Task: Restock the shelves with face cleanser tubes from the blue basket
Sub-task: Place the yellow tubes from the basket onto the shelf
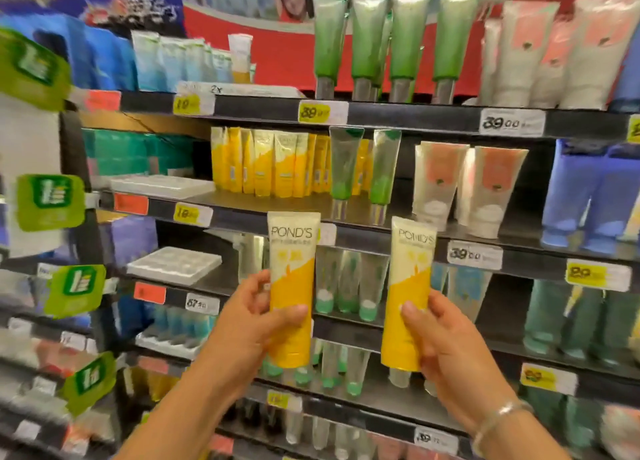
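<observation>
Left hand: fingers and thumb curled around the lower half of one yellow-and-white tube, held upright, cap end down. Right hand: same closed grip on a second tube, just right of the first, tilted slightly. Both tubes are raised in front of the shelves, below a far row of matching yellow tubes. A bracelet sits on the right wrist.
</observation>
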The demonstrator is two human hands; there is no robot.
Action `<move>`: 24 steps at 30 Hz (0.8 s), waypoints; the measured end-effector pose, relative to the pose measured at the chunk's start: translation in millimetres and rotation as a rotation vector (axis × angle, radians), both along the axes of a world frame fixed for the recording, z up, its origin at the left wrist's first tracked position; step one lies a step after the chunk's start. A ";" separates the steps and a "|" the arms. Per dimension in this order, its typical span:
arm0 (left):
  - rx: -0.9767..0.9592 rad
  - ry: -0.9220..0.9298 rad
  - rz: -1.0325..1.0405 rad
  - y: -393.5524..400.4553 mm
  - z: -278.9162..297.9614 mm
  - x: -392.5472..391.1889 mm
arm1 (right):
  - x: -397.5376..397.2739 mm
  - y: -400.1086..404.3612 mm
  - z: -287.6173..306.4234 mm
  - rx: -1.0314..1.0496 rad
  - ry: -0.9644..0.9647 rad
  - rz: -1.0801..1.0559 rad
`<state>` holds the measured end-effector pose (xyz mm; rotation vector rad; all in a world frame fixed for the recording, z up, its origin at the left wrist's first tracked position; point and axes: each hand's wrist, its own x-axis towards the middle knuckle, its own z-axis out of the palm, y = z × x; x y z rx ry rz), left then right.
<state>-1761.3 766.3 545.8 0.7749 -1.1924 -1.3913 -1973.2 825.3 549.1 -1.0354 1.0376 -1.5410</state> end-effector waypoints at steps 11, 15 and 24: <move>-0.145 -0.014 0.110 -162.5 69.7 136.7 | 126.0 -154.7 59.8 -0.123 0.031 0.061; -0.162 -0.030 0.109 -225.5 95.6 169.7 | 164.2 -212.6 85.7 -0.136 0.110 0.053; -0.198 -0.143 0.131 -330.8 114.3 177.5 | 191.4 -310.7 124.4 -0.083 0.307 -0.123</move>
